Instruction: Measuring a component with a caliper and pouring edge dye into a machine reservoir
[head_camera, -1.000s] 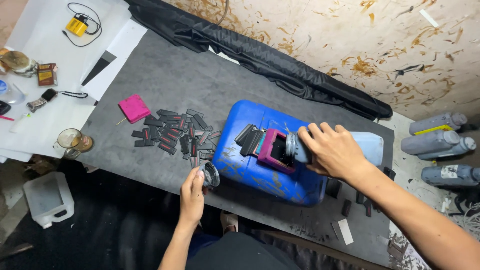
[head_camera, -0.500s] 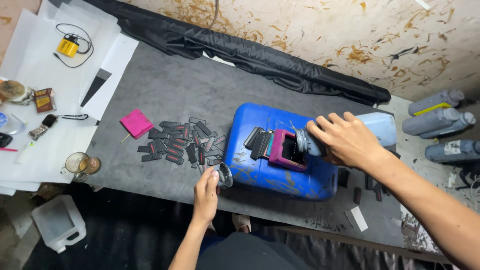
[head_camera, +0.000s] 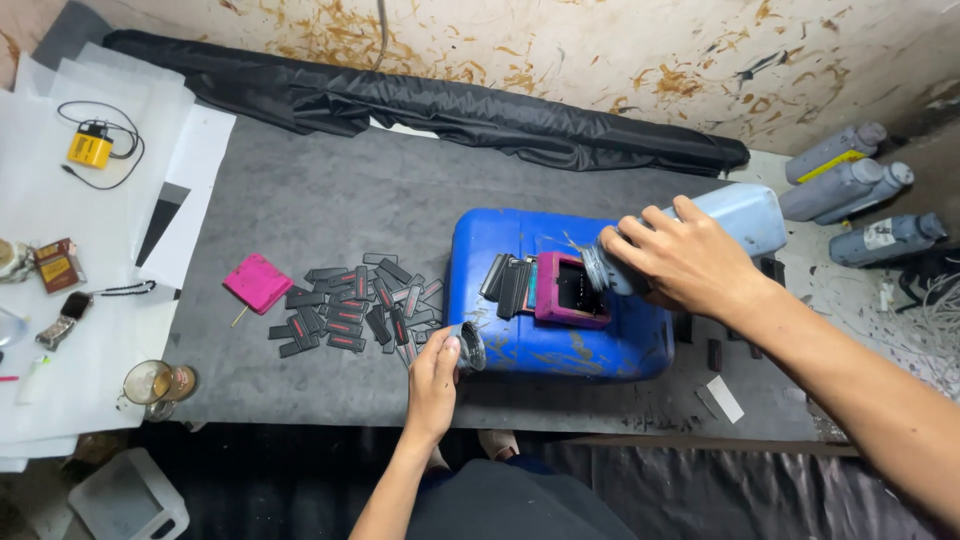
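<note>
A blue plastic canister (head_camera: 520, 320) lies on its side on the grey table (head_camera: 330, 200). On top of it rest a small pink box (head_camera: 568, 290) and a few black rectangular pieces (head_camera: 506, 281). My right hand (head_camera: 685, 262) grips a pale blue-grey bottle (head_camera: 740, 215) laid sideways, its neck at the pink box. My left hand (head_camera: 435, 372) holds a small round cap (head_camera: 470, 347) against the canister's near left corner. A pile of black pieces with red marks (head_camera: 355, 310) lies left of the canister, beside a pink pad (head_camera: 258, 282).
A long black fabric roll (head_camera: 420, 105) lies along the wall. Three grey bottles (head_camera: 850, 185) lie at the far right. White sheets (head_camera: 60, 200) at left carry a yellow battery with wires (head_camera: 90, 148), a watch (head_camera: 62, 318) and a glass (head_camera: 155, 383). A white jug (head_camera: 125, 497) stands below.
The view has shifted so the canister sits more central. My right hand has kept the bottle's neck at the pink box, and my left hand stays at the canister's corner with the cap.
</note>
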